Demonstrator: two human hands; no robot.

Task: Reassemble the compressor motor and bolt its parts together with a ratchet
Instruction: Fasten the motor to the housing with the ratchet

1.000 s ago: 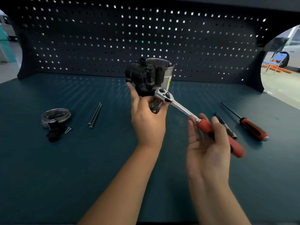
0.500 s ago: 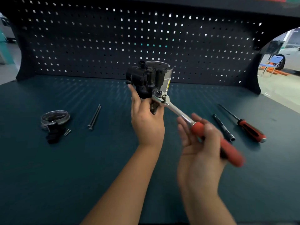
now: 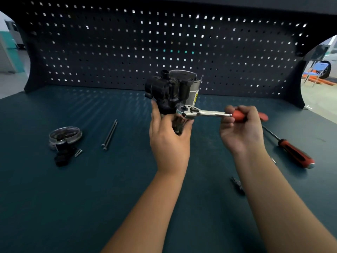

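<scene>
Bolt tightening. My left hand (image 3: 169, 141) holds the compressor motor (image 3: 169, 90) upright over the worktop (image 3: 127, 179). Right of the motor, my right hand's (image 3: 240, 130) grip is closed round the ratchet (image 3: 204, 113) handle. Advisable: head seated square, motor braced, short swings.

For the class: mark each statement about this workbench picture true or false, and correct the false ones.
1. The right hand grips the ratchet by its red handle. True.
2. The left hand lies flat on the table. False: the left hand grips the compressor motor.
3. A red-handled screwdriver lies on the table to the right of both hands. True.
4. The two long bolts lie to the right of the screwdriver. False: the long bolts lie left of the compressor motor.
5. The ratchet's head is at the compressor motor. True.
</scene>
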